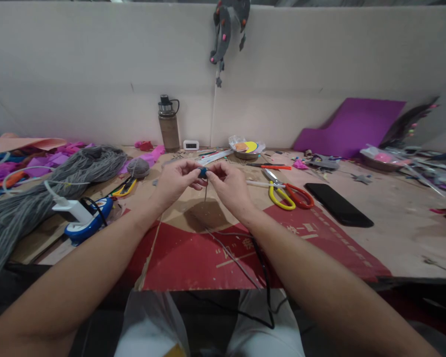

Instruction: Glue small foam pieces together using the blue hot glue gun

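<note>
Between the fingertips of both hands is a small dark blue piece (202, 172), too small to tell its kind. My left hand (178, 179) pinches it from the left, and my right hand (227, 184) pinches its other side. A thin grey yarn strand (206, 192) hangs down from the piece toward the red and brown cardboard (193, 258) below. More of the grey strand trails over the cardboard toward its front edge. Just right of my right hand lie scissors (282, 191) with one yellow and one red handle.
Grey yarn (78, 178), a yarn ball (138, 168), a yellow cutter (127, 187) and a blue-white power strip (89, 223) lie left. Behind stand a bottle (169, 126) and a bowl (246, 154). A black phone (338, 204) and purple sheet (353, 126) are right. A black cable (264, 277) hangs over the front edge.
</note>
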Demonstrator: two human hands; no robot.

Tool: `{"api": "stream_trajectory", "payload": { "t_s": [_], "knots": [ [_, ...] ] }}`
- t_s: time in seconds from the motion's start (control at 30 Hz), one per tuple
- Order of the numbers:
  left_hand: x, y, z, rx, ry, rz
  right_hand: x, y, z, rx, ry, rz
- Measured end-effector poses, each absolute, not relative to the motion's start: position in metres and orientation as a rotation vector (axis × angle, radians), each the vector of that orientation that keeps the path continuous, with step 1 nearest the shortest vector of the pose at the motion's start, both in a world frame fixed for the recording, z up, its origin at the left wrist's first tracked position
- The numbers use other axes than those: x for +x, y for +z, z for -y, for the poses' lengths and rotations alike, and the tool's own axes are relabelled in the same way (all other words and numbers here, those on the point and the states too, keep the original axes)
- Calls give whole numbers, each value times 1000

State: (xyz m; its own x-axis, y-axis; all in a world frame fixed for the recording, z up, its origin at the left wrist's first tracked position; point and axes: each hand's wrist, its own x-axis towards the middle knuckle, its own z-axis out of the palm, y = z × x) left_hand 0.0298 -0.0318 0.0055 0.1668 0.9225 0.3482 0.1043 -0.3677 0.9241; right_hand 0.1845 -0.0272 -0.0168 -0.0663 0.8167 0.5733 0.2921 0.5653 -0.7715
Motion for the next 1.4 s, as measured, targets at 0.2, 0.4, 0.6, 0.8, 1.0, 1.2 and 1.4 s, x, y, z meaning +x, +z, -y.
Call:
{"api": "stream_trajectory", "payload": {
  "t_s": [0.2,0.4,0.6,0.8,1.0,1.2,1.4],
  "knots": [
    [28,3,32,1793,1287,-1026,185,-18,28,-946,526,1656],
    [27,0,26,1778,1295,-1001,185,-16,27,-972,567,1618],
    [26,0,22,1674,1258,-992,185,-14,25,-994,674,1552],
    [25,-1,21,1681,1237,-1019,186,-15,25,-1015,712,1540],
    [27,3,27,1683,1239,-1065,185,-15,25,-977,676,1547],
    [29,3,29,1721,1250,-1092,187,-13,29,-991,548,1613],
    [30,2,31,1678,1290,-1120,190,-14,31,-1028,223,1718]
  ]
}}
